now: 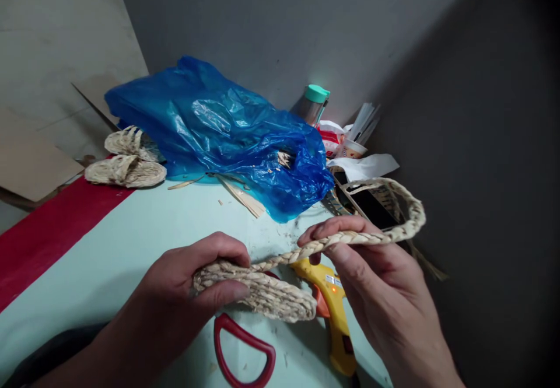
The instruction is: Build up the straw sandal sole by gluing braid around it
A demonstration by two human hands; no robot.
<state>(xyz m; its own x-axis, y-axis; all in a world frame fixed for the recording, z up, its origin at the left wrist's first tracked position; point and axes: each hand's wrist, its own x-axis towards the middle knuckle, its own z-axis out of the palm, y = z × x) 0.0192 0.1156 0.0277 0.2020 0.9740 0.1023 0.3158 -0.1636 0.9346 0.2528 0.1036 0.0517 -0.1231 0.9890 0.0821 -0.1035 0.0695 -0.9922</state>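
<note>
My left hand [205, 283] is closed around one end of a woven straw sole [280, 297], thumb on its near face and fingers behind. From that end a braided straw cord [289, 257] runs up to the right. My right hand [371, 265] pinches this cord between thumb and fingers, and its loose length curls round beyond the hand. Below the sole lie red-handled scissors [245, 350], only one handle loop showing fully. A yellow glue gun [335, 318] with a lit orange light rests behind and beside the sole, partly covered by it.
A large blue plastic bag [219, 125] spreads across the back of the table [131, 248]. Two straw slippers [126, 169] sit at the far left by a red strip [65, 224]. A green-lidded bottle [312, 102], a paper cup [352, 149] and a dark box stand behind, near the wall.
</note>
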